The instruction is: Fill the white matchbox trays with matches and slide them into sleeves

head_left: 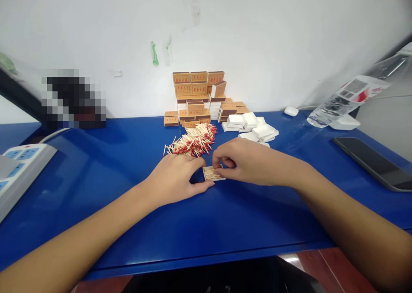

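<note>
A small white matchbox tray (219, 179) filled with matches (210, 173) lies on the blue tabletop. My left hand (175, 177) grips the tray's left end between thumb and forefinger. Over its right end, my right hand (240, 162) is closed in a pinch, fingertips down at the matches; whatever is between them is hidden. Just beyond my hands spreads a loose heap of red-headed matches (196, 140). Several white trays (252, 123) are piled behind my right hand.
Printed matchboxes (189, 93) are stacked against the wall. At the right are a phone (375, 162), a tilted plastic bottle (341, 100) and a small white case (291, 111). A white power strip (27, 166) lies at the left. The table's front edge (206, 258) runs below my arms.
</note>
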`<act>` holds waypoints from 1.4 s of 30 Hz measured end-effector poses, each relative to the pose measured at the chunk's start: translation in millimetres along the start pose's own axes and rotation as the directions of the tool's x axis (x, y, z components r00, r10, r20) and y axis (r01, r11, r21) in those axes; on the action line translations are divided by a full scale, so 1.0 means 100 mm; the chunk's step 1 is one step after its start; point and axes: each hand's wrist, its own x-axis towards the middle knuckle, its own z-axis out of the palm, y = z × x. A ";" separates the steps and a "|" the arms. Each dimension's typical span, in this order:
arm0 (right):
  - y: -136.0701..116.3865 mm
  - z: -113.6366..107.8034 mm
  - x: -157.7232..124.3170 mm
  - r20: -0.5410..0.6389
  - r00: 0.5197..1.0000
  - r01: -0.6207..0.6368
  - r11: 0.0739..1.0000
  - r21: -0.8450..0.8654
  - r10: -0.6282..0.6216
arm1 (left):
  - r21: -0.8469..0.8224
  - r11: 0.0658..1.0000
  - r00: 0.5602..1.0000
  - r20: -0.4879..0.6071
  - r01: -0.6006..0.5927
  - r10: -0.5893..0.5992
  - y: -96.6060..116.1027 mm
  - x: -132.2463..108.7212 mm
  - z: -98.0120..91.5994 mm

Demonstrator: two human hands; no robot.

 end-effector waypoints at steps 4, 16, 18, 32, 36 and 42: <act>0.00 0.02 0.01 -0.001 1.000 0.003 1.000 0.012 -0.003 | 0.005 1.000 1.000 0.006 0.005 -0.005 0.00 0.00 -0.01; 0.06 0.09 -0.01 -0.056 0.998 -0.001 0.997 -0.080 -0.004 | 0.024 1.000 1.000 -0.007 -0.006 0.006 -0.01 0.00 0.01; 0.08 0.08 -0.02 -0.038 0.999 -0.011 0.996 -0.083 0.008 | 0.020 1.000 1.000 -0.004 -0.005 0.005 -0.01 0.00 0.01; 0.11 0.14 0.00 -0.069 0.996 0.043 0.997 -0.058 -0.047 | 0.025 1.000 1.000 -0.009 -0.008 0.008 -0.01 -0.01 0.02; 0.09 0.11 -0.01 -0.067 0.996 0.052 0.998 -0.039 -0.055 | 0.020 1.000 1.000 -0.008 -0.010 0.010 -0.02 -0.01 0.02; 0.08 0.06 -0.04 -0.039 0.995 0.092 0.995 -0.026 -0.093 | 0.022 1.000 1.000 -0.003 -0.007 0.007 -0.01 -0.01 0.02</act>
